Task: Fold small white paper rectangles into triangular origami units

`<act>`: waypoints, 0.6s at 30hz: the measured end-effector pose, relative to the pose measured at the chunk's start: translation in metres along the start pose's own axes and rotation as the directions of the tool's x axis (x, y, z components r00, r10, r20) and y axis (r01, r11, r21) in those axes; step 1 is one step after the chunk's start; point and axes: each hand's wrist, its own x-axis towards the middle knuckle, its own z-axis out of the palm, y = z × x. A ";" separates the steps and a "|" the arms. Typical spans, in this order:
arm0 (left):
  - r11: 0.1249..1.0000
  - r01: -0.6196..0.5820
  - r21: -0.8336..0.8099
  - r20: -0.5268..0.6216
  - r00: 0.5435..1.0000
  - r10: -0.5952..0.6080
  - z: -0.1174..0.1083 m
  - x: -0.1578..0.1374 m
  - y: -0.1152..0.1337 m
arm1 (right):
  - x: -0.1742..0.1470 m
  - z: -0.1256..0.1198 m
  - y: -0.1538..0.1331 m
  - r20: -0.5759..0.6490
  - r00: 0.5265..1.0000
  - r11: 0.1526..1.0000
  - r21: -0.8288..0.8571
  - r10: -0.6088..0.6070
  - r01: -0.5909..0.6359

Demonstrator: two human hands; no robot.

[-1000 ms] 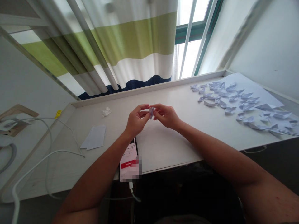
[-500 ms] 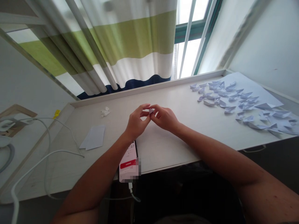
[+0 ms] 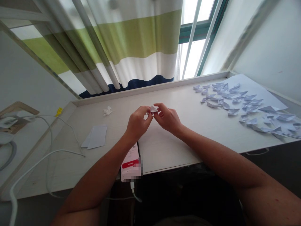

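A small folded piece of white paper (image 3: 153, 109) is pinched between both hands above the middle of the desk. My left hand (image 3: 139, 121) closes on its left side with thumb and fingers. From the right, my right hand (image 3: 168, 117) grips it between thumb and fingertips. Part of the paper is hidden by the fingers. Several folded paper boats (image 3: 221, 97) lie spread over the right side of the desk, apart from my hands.
Flat paper slips (image 3: 97, 137) lie at the left, with a crumpled white scrap (image 3: 107, 111) behind them. A phone (image 3: 130, 164) with a plugged-in cable rests at the front edge below my left forearm. White cables (image 3: 63, 152) cross the desk's left side. A large white sheet (image 3: 256, 91) lies at right.
More of the folded paper shows between my fingers. The fingers of both hands have shifted on it, and my left fingers have curled in. The view has moved slightly.
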 end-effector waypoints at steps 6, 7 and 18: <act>0.983 0.096 -0.159 -0.012 0.995 -0.099 0.000 -0.001 0.006 | -0.002 -0.001 -0.003 -0.077 0.997 0.983 0.180 -0.028 0.041; 0.978 0.096 -0.184 -0.010 0.995 -0.100 -0.001 -0.001 0.007 | -0.002 -0.001 -0.004 -0.082 0.996 0.972 0.229 -0.030 0.049; 0.713 0.370 -0.596 0.111 0.917 -0.383 -0.005 0.009 0.003 | 0.006 -0.002 0.001 0.019 0.946 0.671 0.700 0.323 -0.243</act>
